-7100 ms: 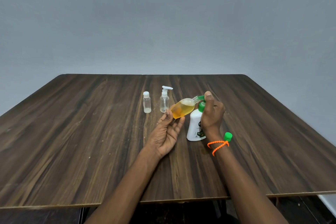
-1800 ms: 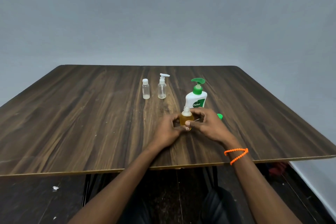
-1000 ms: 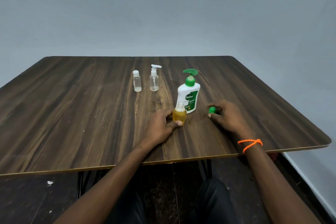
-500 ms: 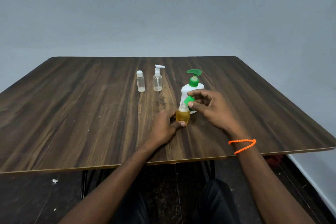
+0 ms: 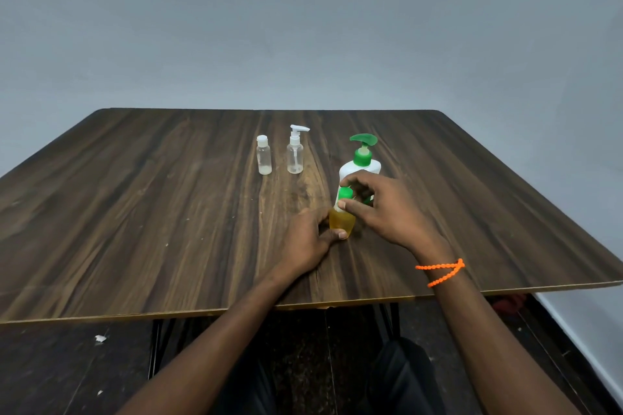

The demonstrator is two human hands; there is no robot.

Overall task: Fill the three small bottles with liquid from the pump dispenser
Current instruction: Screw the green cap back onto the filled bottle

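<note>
Nearest the camera, both forearms reach in over the front edge of the dark wood-grain surface (image 5: 135, 229), the right wrist wearing an orange beaded bracelet (image 5: 441, 272). The left hand (image 5: 308, 239) grips the small amber-filled bottle (image 5: 342, 222), which stands upright on the surface; its fingers and thumb curl round the lower body. The right hand (image 5: 387, 212) comes in from the right and pinches the green cap (image 5: 345, 194) between thumb and fingertips, holding it on the neck of that bottle. Just behind the hands, partly hidden by the right fingers, stands the white pump dispenser (image 5: 360, 165) with its green pump head. Farther back and to the left, side by side and well apart from the hands, stand a clear spray bottle (image 5: 295, 158) with a white sprayer top and a clear capped bottle (image 5: 263, 158), both upright and looking nearly empty. A plain grey wall (image 5: 303, 27) rises beyond the far edge.
</note>
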